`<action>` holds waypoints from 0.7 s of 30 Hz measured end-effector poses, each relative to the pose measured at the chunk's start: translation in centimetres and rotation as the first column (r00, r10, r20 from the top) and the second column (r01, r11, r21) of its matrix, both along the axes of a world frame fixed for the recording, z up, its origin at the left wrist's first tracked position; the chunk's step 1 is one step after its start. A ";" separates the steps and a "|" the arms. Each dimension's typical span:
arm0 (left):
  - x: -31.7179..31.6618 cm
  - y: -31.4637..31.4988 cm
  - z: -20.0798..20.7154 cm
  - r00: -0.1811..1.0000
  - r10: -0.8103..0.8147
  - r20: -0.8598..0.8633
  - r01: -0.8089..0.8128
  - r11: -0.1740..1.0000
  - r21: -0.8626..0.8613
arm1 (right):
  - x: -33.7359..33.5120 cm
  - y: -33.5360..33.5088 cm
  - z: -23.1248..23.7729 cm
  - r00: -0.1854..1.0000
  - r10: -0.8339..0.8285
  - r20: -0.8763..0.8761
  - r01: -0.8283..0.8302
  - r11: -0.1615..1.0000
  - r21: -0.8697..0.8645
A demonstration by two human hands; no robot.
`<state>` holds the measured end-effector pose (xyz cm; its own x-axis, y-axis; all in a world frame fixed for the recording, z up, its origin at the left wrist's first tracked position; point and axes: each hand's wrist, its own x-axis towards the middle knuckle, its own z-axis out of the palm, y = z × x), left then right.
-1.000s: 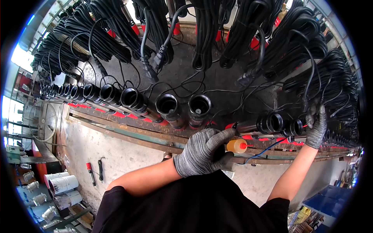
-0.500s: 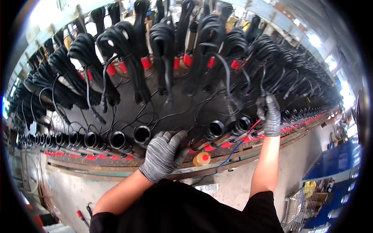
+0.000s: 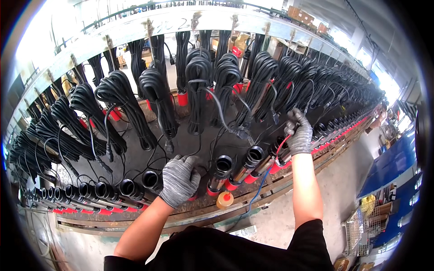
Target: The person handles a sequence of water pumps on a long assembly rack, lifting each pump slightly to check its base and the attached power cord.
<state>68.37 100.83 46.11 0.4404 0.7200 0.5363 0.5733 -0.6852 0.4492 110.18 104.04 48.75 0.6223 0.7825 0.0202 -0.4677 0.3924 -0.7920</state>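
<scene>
My left hand (image 3: 179,179), in a grey knitted glove, is closed around a tube in the row in front of me. Most of that tube is hidden, with a bit of red end showing below the hand. Beside it stands another metal tube (image 3: 222,167) with a black open collar. My right hand (image 3: 299,134), gloved alike, is raised over the row farther right, fingers bent. A red wire (image 3: 282,145) runs into its thumb side; whatever the wire ends in is covered by the fingers. Just past those fingertips hangs a black cable plug (image 3: 306,108).
Bundled black cables (image 3: 197,90) hang in a long line behind the tubes, under a pale metal rail (image 3: 203,20). A small bottle (image 3: 224,201) with yellowish contents and a red tip stands at the bench edge. A blue wire (image 3: 260,187) trails over that edge. Lower right is a wire basket (image 3: 359,230).
The view has shifted, so more of the rail shows. My left hand stays at the tubes. My right hand's fingers are more bent and sit slightly lower than the hanging plug.
</scene>
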 end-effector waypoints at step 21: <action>-0.9 -0.3 -0.3 0.991 0.060 -0.120 -0.054 0.997 0.048 | -0.9 -0.3 3.4 0.789 0.530 0.310 -0.426 0.836 -0.345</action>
